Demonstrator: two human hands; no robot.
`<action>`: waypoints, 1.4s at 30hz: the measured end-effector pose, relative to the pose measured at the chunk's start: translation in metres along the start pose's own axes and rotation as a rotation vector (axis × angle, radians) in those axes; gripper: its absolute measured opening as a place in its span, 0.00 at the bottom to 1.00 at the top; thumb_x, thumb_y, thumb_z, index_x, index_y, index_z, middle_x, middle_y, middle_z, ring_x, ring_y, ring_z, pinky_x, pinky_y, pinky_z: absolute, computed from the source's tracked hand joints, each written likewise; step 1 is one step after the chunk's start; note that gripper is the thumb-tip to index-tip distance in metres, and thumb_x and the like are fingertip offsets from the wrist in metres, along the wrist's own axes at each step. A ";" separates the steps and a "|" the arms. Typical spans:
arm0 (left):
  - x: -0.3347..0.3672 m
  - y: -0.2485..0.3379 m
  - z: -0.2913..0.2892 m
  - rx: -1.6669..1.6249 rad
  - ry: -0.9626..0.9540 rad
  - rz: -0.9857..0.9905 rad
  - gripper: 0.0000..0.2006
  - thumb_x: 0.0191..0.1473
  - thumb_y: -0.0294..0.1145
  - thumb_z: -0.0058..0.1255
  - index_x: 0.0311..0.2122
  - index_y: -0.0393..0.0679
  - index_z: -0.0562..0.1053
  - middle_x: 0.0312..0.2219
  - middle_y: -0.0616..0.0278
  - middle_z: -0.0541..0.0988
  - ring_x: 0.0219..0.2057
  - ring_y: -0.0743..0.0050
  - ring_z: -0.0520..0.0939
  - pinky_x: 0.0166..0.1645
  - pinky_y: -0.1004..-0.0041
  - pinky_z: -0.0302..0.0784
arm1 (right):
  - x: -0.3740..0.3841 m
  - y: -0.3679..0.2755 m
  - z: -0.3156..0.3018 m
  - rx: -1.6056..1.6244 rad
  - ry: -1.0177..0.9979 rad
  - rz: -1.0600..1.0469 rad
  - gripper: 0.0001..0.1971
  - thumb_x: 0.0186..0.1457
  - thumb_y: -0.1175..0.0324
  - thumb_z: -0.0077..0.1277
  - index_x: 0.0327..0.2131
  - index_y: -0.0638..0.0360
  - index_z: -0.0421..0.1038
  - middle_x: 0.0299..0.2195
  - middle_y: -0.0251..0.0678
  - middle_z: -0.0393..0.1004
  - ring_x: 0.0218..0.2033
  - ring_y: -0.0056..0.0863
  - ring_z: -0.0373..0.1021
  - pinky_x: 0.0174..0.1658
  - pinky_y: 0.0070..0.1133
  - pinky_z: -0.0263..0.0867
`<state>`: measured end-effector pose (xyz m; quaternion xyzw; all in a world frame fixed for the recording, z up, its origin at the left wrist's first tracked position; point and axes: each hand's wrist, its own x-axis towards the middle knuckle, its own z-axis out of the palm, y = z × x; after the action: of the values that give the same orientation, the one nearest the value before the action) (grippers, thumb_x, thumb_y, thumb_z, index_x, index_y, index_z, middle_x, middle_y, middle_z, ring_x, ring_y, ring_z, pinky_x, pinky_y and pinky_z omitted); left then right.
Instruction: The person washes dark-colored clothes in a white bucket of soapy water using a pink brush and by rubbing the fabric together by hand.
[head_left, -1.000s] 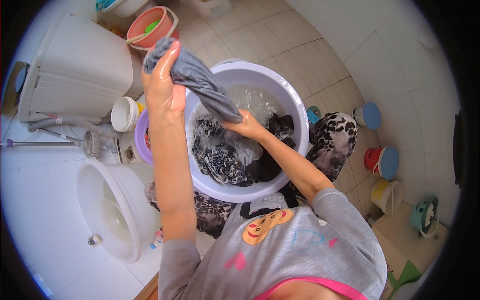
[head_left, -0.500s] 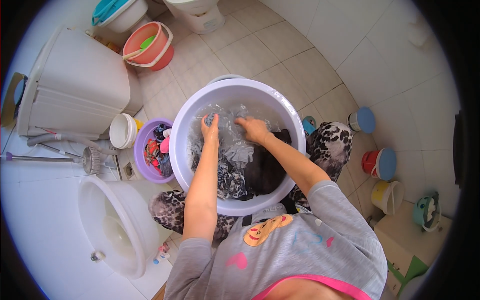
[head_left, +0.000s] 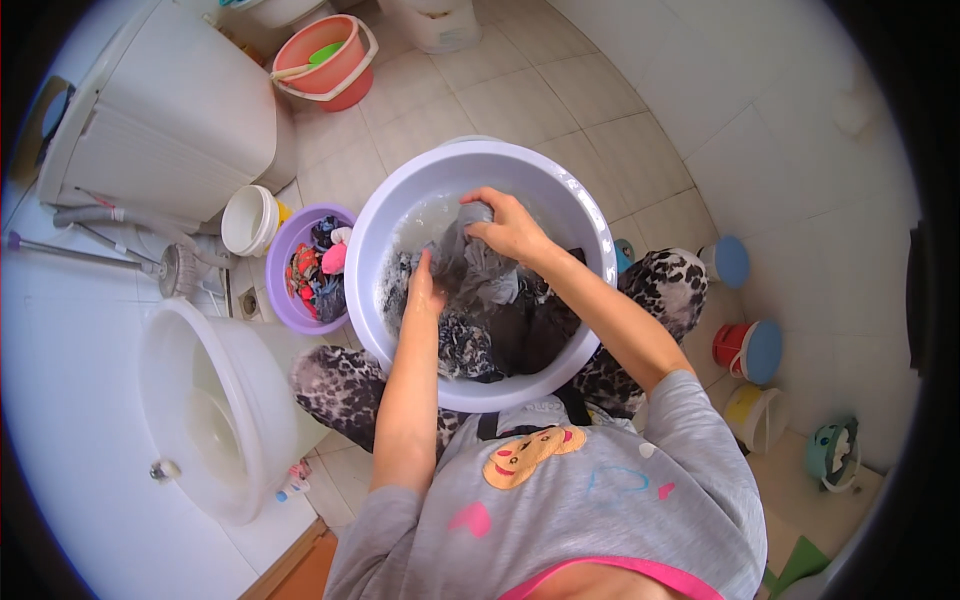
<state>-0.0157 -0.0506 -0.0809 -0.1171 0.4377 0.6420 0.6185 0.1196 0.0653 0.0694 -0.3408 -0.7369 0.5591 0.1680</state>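
Observation:
A large pale lavender basin [head_left: 362, 215] between my knees holds water and soaked clothes. With its fingers closed, my right hand [head_left: 512, 232] grips a wet grey garment [head_left: 483, 275] and holds part of it up above the water. My left hand [head_left: 426, 288] is on the left side of the same garment, its fingers curled against the cloth and partly hidden. Below the hands lie a black-and-white patterned garment [head_left: 465, 348] and a dark garment [head_left: 550, 325], both partly in the water.
Left of the basin stand a small purple tub [head_left: 283, 300] of clothes and a white bucket [head_left: 245, 222]. A white bathtub-shaped container [head_left: 262, 400] is nearer. A coral bucket [head_left: 350, 92] stands farther away. Several small buckets, including a red one [head_left: 731, 345], line the right wall.
My right hand has lifted the grey garment higher out of the water. My left hand has moved slightly nearer to me. The view has shifted a little.

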 end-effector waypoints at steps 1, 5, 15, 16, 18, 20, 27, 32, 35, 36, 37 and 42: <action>-0.007 0.000 0.008 -0.014 -0.004 0.004 0.24 0.51 0.47 0.36 0.49 0.41 0.59 0.45 0.57 0.66 0.47 0.62 0.66 0.49 0.64 0.62 | -0.003 -0.017 -0.002 -0.013 -0.008 -0.003 0.18 0.39 0.74 0.49 0.39 0.61 0.63 0.27 0.35 0.68 0.28 0.20 0.65 0.33 0.18 0.61; -0.014 0.009 0.024 -0.128 -0.243 0.154 0.20 0.52 0.44 0.33 0.46 0.42 0.62 0.40 0.60 0.70 0.42 0.65 0.71 0.43 0.64 0.67 | -0.025 -0.091 -0.013 0.069 -0.120 -0.150 0.18 0.38 0.73 0.48 0.38 0.62 0.63 0.27 0.38 0.69 0.30 0.23 0.65 0.34 0.19 0.61; -0.019 0.033 0.060 -0.102 -0.042 0.132 0.19 0.48 0.37 0.42 0.43 0.37 0.63 0.37 0.54 0.70 0.38 0.59 0.72 0.40 0.62 0.70 | -0.045 -0.047 -0.022 0.274 0.194 -0.193 0.19 0.44 0.69 0.48 0.42 0.63 0.60 0.35 0.38 0.67 0.37 0.21 0.61 0.39 0.17 0.58; -0.011 0.035 0.060 -0.142 -0.070 0.162 0.20 0.45 0.35 0.47 0.43 0.36 0.62 0.37 0.52 0.70 0.38 0.56 0.72 0.41 0.59 0.69 | -0.041 -0.026 -0.023 0.308 0.183 -0.059 0.18 0.45 0.68 0.48 0.41 0.64 0.61 0.34 0.38 0.67 0.36 0.21 0.62 0.38 0.17 0.58; 0.016 0.040 0.042 -0.158 -0.018 0.168 0.21 0.45 0.34 0.49 0.43 0.36 0.62 0.38 0.52 0.70 0.39 0.56 0.71 0.41 0.57 0.68 | -0.030 0.013 -0.015 0.346 0.157 0.074 0.17 0.46 0.67 0.47 0.40 0.64 0.62 0.34 0.37 0.68 0.36 0.20 0.62 0.38 0.17 0.58; 0.029 0.046 0.039 -0.218 0.053 0.096 0.20 0.44 0.32 0.51 0.43 0.37 0.62 0.38 0.53 0.69 0.40 0.58 0.70 0.41 0.56 0.69 | -0.020 0.049 -0.011 0.298 0.224 0.165 0.17 0.48 0.63 0.46 0.39 0.64 0.64 0.31 0.37 0.68 0.33 0.20 0.61 0.36 0.18 0.59; 0.016 0.039 0.024 -0.176 0.152 0.386 0.20 0.44 0.26 0.48 0.45 0.40 0.60 0.38 0.58 0.67 0.39 0.62 0.70 0.41 0.63 0.71 | -0.007 0.082 -0.009 -0.833 0.257 0.113 0.28 0.40 0.59 0.52 0.45 0.60 0.57 0.42 0.44 0.60 0.41 0.39 0.60 0.39 0.28 0.60; -0.030 0.000 0.045 1.767 0.754 0.701 0.42 0.33 0.51 0.53 0.52 0.40 0.50 0.49 0.47 0.56 0.51 0.49 0.54 0.48 0.46 0.47 | 0.006 0.098 0.001 -1.081 0.003 -0.225 0.33 0.35 0.63 0.55 0.48 0.34 0.54 0.42 0.38 0.56 0.45 0.36 0.55 0.39 0.37 0.60; -0.041 -0.017 0.045 1.950 0.664 0.510 0.42 0.32 0.45 0.56 0.52 0.41 0.50 0.51 0.49 0.53 0.48 0.50 0.58 0.48 0.52 0.53 | 0.010 0.112 0.010 -1.182 -0.191 -0.086 0.31 0.37 0.66 0.52 0.48 0.30 0.54 0.44 0.37 0.56 0.46 0.34 0.55 0.40 0.36 0.60; -0.043 -0.020 0.047 2.048 0.665 0.531 0.36 0.32 0.42 0.58 0.49 0.42 0.56 0.46 0.54 0.61 0.44 0.55 0.65 0.45 0.59 0.60 | 0.014 0.121 0.008 -1.134 -0.156 -0.095 0.30 0.39 0.68 0.48 0.49 0.34 0.53 0.42 0.38 0.58 0.44 0.37 0.58 0.39 0.33 0.61; -0.046 -0.019 0.044 2.047 0.675 0.527 0.36 0.32 0.42 0.58 0.49 0.42 0.56 0.46 0.54 0.61 0.44 0.55 0.65 0.45 0.59 0.60 | 0.015 0.123 0.013 -1.131 -0.161 -0.102 0.30 0.39 0.68 0.48 0.49 0.34 0.53 0.42 0.38 0.58 0.44 0.37 0.58 0.39 0.33 0.61; -0.056 -0.029 0.032 2.273 0.141 0.414 0.23 0.31 0.24 0.52 0.39 0.43 0.65 0.35 0.58 0.70 0.37 0.58 0.72 0.40 0.65 0.68 | 0.006 0.132 0.027 -0.912 0.112 -0.024 0.33 0.38 0.69 0.47 0.52 0.43 0.48 0.37 0.43 0.63 0.36 0.43 0.65 0.35 0.30 0.64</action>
<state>0.0348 -0.0706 -0.0355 0.5451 0.8068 -0.0410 0.2240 0.1404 0.0691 -0.0637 -0.4011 -0.9013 0.1564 0.0468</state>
